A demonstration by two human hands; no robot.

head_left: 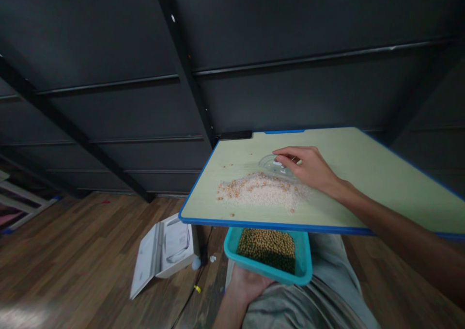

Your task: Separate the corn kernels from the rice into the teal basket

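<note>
My right hand (308, 166) pinches a clear plastic protractor (268, 162) over the pale tabletop. The protractor's straight edge lies along the far side of a heap of white rice grains (267, 193). Tan beans, perhaps soybeans (236, 188), are mixed into the heap, mostly at its left and far side. A few stray beans lie apart on the table. Below the table's near edge, my left hand (249, 283) holds a turquoise plastic basket (303, 266) from underneath, its fingers partly hidden. Tan and dark green beans (269, 246) fill much of the basket's bottom.
The small table (363, 174) has a blue rim, with a black strip (236, 135) at its far left corner. A dark panelled wall (290, 96) stands behind it. On the wooden floor lie an open white box (176, 244) and a black cable (189, 297).
</note>
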